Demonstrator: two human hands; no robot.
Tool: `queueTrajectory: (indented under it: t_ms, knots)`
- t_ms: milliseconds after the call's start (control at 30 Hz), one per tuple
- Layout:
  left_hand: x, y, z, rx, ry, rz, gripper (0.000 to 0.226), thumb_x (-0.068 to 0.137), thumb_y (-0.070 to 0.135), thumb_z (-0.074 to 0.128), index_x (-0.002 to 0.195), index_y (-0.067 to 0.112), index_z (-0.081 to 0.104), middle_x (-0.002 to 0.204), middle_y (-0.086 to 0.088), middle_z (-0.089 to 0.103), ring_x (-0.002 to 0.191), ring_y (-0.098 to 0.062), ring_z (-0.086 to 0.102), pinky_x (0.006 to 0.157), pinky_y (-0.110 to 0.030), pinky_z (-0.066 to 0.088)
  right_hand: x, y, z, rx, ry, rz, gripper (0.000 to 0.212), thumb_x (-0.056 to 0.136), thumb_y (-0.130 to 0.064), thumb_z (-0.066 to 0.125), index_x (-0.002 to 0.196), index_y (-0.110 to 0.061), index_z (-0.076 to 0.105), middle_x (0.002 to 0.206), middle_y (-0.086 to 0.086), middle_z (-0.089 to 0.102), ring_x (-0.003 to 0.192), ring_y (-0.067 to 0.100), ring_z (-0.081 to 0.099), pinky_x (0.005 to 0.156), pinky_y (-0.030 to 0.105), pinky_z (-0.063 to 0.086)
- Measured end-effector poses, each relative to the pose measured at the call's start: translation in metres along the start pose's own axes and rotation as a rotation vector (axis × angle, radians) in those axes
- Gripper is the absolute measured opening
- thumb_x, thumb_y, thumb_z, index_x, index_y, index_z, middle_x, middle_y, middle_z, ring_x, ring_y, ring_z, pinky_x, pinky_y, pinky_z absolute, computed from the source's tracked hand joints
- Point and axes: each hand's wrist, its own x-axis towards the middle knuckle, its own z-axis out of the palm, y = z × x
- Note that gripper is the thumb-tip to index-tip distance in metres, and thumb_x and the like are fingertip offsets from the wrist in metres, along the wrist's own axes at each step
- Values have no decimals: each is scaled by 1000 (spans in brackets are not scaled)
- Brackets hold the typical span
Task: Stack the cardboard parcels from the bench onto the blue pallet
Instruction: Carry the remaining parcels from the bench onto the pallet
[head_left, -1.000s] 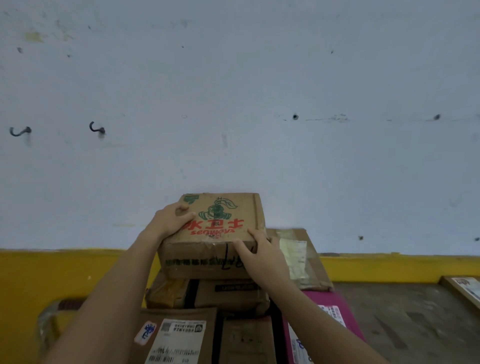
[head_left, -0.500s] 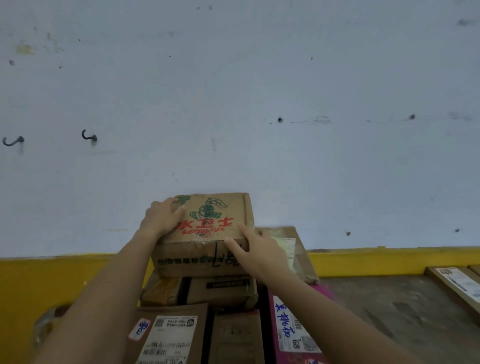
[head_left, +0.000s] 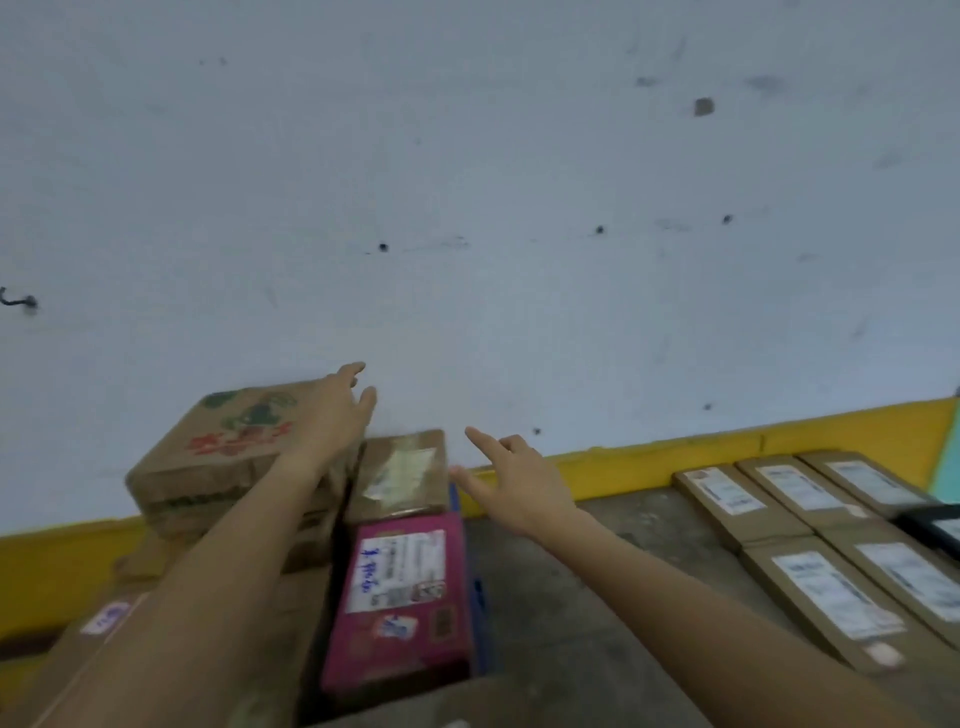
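Observation:
A brown cardboard parcel with red and green print (head_left: 223, 447) lies on top of the stack at the left. My left hand (head_left: 332, 415) hovers over its right end with fingers spread, holding nothing. My right hand (head_left: 511, 478) is off the parcel, open in the air to the right of the stack above the floor. Beside the printed parcel sit a smaller taped brown parcel (head_left: 400, 475) and a pink parcel (head_left: 405, 597). A strip of the blue pallet (head_left: 478, 603) shows at the stack's right edge. Several flat brown parcels (head_left: 821, 587) with white labels lie at the right.
A pale wall with a yellow base band (head_left: 623, 457) stands right behind the stack. Bare grey concrete floor (head_left: 597, 571) separates the stack from the parcels on the right. A dark hook (head_left: 21, 301) sticks out of the wall at the far left.
Both hands have let go of the printed parcel, which now rests on the stack. My right hand has swung to the right, and the view has turned right, showing the flat parcels.

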Motion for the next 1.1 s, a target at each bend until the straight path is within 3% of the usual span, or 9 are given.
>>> queueTrajectory:
  t_ms: [267,567,900,1100]
  knots:
    - [-65,150,132,-31,-161,28,50,98,32,44,144,15,33,140,-14,47,128,-28,45,102,-35,35,-89,151,-99,-59,63,60,63,90,-60,37,146,-34,24,141,12,41,126,31,45,95,40,42]
    - [-111,255,275,10,-444,64,51,98,31,44,144,11,33,147,-14,39,134,-28,38,107,-36,32,-178,299,-137,108,84,335,62,90,-57,43,145,-35,25,147,9,35,131,26,40,100,37,39]
    - [-149,253,426,-42,-677,-3,52,96,30,47,142,9,36,145,-12,43,133,-26,40,106,-33,33,-227,395,-79,210,4,698,62,88,-59,43,143,-35,27,141,4,42,125,21,45,101,40,42]
    - [-129,232,490,-65,-800,-64,61,97,34,46,148,12,22,151,-13,30,139,-28,31,110,-36,29,-214,430,-43,303,8,931,74,82,-66,49,145,-39,22,148,8,24,133,25,36,102,42,38]
